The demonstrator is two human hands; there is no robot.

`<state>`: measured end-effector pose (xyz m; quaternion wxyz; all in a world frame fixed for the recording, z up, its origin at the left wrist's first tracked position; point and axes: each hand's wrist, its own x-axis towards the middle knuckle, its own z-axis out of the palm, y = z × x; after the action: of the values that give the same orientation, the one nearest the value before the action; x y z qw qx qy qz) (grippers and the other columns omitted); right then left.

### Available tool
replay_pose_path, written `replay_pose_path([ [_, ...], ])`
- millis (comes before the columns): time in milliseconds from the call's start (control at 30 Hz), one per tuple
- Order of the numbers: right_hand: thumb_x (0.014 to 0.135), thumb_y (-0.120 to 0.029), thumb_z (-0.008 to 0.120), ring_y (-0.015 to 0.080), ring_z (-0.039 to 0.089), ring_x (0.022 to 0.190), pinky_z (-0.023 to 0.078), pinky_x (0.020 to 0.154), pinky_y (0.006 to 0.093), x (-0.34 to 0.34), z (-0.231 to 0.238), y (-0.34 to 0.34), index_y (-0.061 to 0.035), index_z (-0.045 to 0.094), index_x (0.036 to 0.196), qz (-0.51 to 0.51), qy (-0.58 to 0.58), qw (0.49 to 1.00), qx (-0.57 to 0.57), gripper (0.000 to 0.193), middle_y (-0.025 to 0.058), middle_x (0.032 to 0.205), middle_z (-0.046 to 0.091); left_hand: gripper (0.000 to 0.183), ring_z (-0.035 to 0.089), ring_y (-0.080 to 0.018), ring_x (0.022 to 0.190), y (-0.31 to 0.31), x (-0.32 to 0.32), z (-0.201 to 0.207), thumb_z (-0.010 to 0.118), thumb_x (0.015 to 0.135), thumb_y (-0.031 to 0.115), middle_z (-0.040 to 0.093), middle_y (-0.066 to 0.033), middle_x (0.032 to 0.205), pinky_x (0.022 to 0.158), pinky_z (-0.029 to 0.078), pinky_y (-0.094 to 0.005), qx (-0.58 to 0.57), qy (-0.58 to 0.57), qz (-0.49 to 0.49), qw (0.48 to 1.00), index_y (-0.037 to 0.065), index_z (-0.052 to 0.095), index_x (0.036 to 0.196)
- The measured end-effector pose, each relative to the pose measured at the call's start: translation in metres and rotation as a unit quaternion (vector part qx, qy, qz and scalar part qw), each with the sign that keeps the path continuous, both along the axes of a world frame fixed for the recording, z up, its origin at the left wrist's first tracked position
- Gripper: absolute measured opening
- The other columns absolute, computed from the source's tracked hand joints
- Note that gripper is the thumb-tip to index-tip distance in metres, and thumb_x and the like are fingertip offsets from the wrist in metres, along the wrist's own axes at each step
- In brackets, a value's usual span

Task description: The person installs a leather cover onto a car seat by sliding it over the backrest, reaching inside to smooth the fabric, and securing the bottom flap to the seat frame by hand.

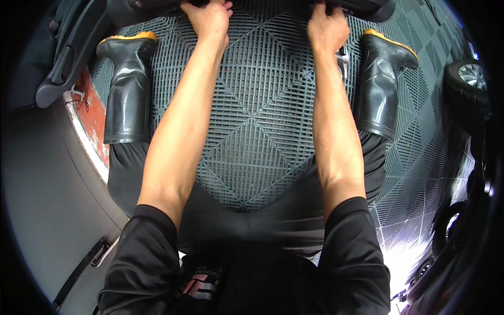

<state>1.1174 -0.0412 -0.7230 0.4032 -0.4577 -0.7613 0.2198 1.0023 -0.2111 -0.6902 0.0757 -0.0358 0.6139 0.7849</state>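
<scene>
My left hand [210,21] is at the top edge of the head view, its fingers curled against a dark part with a rounded end [142,11]. My right hand [328,30] is bent over at the same height, with its fingertips closed on the dark part's right portion [362,7]. Most of this dark part is cut off by the top of the picture, so its kind cannot be made out. Beside my right wrist shows a small silver metal piece [342,62], partly hidden by the forearm.
My black rubber boots with yellow soles, left [128,89] and right [380,84], stand wide apart on grey slatted floor tiles [252,105]. A grey vehicle door panel [52,173] stands close on the left. Car wheels [470,76] are at the right.
</scene>
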Motion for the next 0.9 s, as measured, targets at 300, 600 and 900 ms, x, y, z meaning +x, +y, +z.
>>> replay_pose_path([
  [300, 0.081, -0.008, 0.070, 0.0250, 0.060, 0.065, 0.048, 0.066, 0.0371, -0.020, 0.016, -0.023, 0.0068, 0.060, 0.082, -0.002, 0.279, 0.951, -0.134, 0.018, 0.0148, 0.069, 0.063, 0.024, 0.066, -0.0235, 0.082, 0.033, 0.027, -0.007, 0.057, 0.093, 0.002, 0.064, -0.0157, 0.099, 0.077, 0.057, -0.0330, 0.056, 0.034, -0.021, 0.998, -0.006, 0.053, 0.115],
  [600, 0.091, -0.015, 0.067, 0.0216, 0.064, 0.048, 0.051, 0.050, 0.0331, -0.009, 0.036, -0.016, 0.0110, 0.066, 0.072, 0.149, 0.275, 0.897, -0.313, 0.032, 0.0167, 0.062, 0.066, 0.025, 0.067, -0.0313, 0.100, 0.055, 0.034, 0.012, 0.050, 0.095, 0.000, 0.064, -0.0245, 0.111, 0.091, 0.057, -0.0390, 0.113, -0.063, -0.118, 0.984, -0.015, 0.055, 0.114],
  [900, 0.079, -0.001, 0.054, 0.0253, 0.066, 0.051, 0.053, 0.052, 0.0347, -0.015, 0.026, -0.003, 0.0142, 0.064, 0.070, 0.166, 0.315, 0.864, -0.357, 0.020, 0.0228, 0.063, 0.067, 0.036, 0.055, -0.0360, 0.123, 0.037, 0.034, 0.016, 0.045, 0.086, -0.013, 0.059, -0.0213, 0.122, 0.112, 0.044, -0.0466, 0.215, -0.078, -0.218, 0.949, -0.010, 0.055, 0.120],
])
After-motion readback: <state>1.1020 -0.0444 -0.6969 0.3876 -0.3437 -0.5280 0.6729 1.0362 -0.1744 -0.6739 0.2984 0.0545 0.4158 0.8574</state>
